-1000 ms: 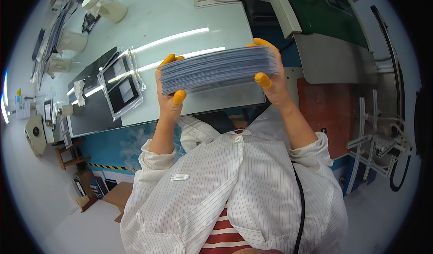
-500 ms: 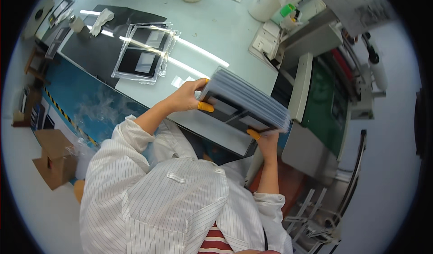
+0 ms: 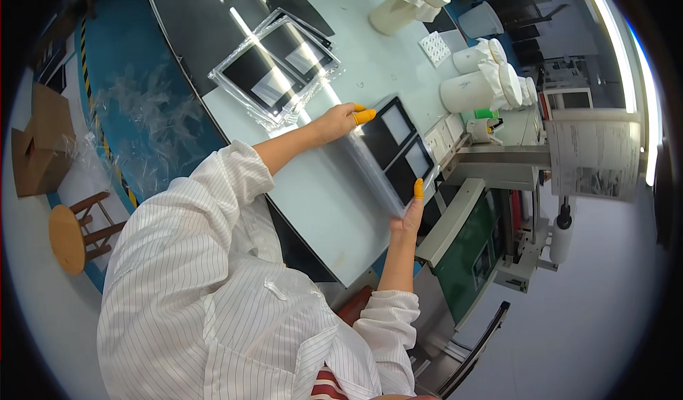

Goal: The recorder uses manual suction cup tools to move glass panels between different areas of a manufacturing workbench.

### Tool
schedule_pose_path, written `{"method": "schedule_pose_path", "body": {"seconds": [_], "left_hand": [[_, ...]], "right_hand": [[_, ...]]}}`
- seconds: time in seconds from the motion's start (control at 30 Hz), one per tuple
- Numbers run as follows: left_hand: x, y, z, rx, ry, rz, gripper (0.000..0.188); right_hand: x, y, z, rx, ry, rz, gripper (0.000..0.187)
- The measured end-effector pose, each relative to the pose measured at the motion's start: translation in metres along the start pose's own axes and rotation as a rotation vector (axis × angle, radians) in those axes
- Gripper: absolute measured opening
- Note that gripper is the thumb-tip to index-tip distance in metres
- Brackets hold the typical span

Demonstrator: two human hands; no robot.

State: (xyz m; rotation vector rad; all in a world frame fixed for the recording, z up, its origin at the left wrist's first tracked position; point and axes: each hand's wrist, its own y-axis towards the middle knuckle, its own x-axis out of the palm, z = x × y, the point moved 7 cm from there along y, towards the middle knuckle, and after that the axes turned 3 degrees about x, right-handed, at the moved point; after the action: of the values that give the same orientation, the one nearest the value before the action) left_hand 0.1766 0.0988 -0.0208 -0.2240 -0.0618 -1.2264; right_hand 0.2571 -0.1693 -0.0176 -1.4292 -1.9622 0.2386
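Between my hands is a stack of black rectangular panels in clear plastic trays [image 3: 405, 147]. Its top panel faces up and shows two pale windows in a black frame. My left hand [image 3: 340, 123] grips the far-left end, with yellow finger cots on the thumb and a finger. At the near-right end my right hand [image 3: 407, 216] holds the stack, a yellow-covered thumb on the top edge and the other fingers hidden beneath. Left of it, similar black panels in clear trays [image 3: 274, 69] lie on the table.
The pale table [image 3: 306, 201] carries a black mat [image 3: 284, 2] at its far left. White lidded containers [image 3: 469, 91] and a power strip [image 3: 445, 137] stand to the right. Beside the table is a machine with a green bed [image 3: 466, 265]. A wooden stool [image 3: 67, 240] and cardboard box [image 3: 46, 140] are at left.
The stack has turned in my hands, from its layered side showing to its top panel lying face up. My view has swung round, so the table appears rotated.
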Motion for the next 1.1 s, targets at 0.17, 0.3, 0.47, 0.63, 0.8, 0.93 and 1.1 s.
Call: {"method": "schedule_pose_path", "body": {"seconds": [0.17, 0.3, 0.47, 0.63, 0.8, 0.93, 1.1], "left_hand": [[-0.025, 0.005, 0.027, 0.319, -0.151, 0.237, 0.036], [-0.052, -0.011, 0.046, 0.418, 0.269, 0.502, 0.049], [-0.033, -0.019, 0.057, 0.488, 0.584, 0.458, 0.052], [-0.014, -0.012, 0.056, 0.498, 0.607, 0.285, 0.048], [-0.017, -0.015, 0.054, 0.451, 0.593, 0.264, 0.043], [-0.018, -0.018, 0.053, 0.509, 0.582, 0.296, 0.04], [-0.021, -0.017, 0.052, 0.458, 0.524, 0.373, 0.041]], "right_hand": [[0.029, 0.059, -0.015, 0.036, 0.069, -0.041, 0.035], [0.043, 0.079, -0.023, 0.0, 0.017, -0.003, 0.039], [0.043, 0.081, -0.034, 0.041, -0.219, 0.063, 0.046], [0.045, 0.06, -0.103, -0.159, -1.31, 0.378, 0.039], [0.124, -0.02, -0.165, -0.636, -1.327, 0.305, 0.031], [0.204, -0.136, -0.132, -0.853, -0.807, -0.288, 0.036], [0.271, -0.31, -0.116, -0.848, -0.246, -1.087, 0.042]]}}
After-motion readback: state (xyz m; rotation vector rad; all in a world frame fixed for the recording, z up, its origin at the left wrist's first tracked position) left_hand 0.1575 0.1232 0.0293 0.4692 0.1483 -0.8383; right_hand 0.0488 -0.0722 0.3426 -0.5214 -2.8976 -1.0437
